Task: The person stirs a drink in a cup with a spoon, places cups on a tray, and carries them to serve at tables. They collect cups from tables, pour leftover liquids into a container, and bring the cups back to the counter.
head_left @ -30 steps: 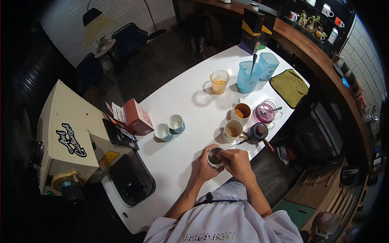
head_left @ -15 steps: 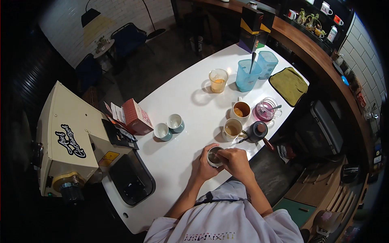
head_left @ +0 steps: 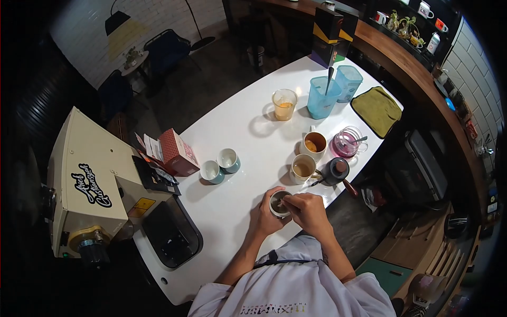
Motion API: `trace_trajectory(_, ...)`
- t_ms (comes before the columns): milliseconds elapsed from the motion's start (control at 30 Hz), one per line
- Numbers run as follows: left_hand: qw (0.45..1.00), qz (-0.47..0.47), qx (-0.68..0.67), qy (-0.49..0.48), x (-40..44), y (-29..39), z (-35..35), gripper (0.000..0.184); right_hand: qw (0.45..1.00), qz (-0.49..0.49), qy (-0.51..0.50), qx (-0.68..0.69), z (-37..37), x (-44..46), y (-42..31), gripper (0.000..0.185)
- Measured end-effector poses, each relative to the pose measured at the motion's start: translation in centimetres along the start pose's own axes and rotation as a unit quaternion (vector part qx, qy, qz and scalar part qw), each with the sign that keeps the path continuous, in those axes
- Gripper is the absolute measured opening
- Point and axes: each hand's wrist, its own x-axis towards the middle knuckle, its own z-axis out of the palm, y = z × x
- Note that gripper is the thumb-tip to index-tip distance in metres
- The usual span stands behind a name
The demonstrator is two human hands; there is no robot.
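My left hand (head_left: 267,217) is wrapped round a small cup (head_left: 279,203) at the near edge of the white table. My right hand (head_left: 307,210) is closed over the cup's right rim, its fingertips pinched at the opening; what they hold is too small to make out. Just beyond are a mug of pale brown liquid (head_left: 303,168), a mug with orange-brown contents (head_left: 315,142) and a dark pot (head_left: 336,171) with a wooden handle. A glass pot of pink liquid (head_left: 346,142) has a spoon in it.
Two small cups (head_left: 212,171) stand left of centre by a red patterned box (head_left: 178,153). A beige machine (head_left: 90,190) is at the left. Farther back are a glass cup (head_left: 284,105), blue containers (head_left: 322,99), a green cloth (head_left: 377,111) and black boxes (head_left: 328,39).
The view has shifted very slightly. Both hands remain at the small cup, with only a slight movement of the right fingers at its opening.
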Motion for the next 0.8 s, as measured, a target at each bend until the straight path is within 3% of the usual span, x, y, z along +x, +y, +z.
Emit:
trace_trajectory(400, 1.0, 0.008, 0.012, 0.006, 0.1, 0.3, -0.1, 0.075, 1.0, -0.009, -0.024, -0.014, 0.2, -0.1, 0.7, 0.013)
trace_trajectory(800, 1.0, 0.009, -0.018, 0.008, 0.1, 0.8, 0.0, 0.076, 1.0, -0.006, 0.016, -0.013, -0.3, 0.0, -0.2, 0.013)
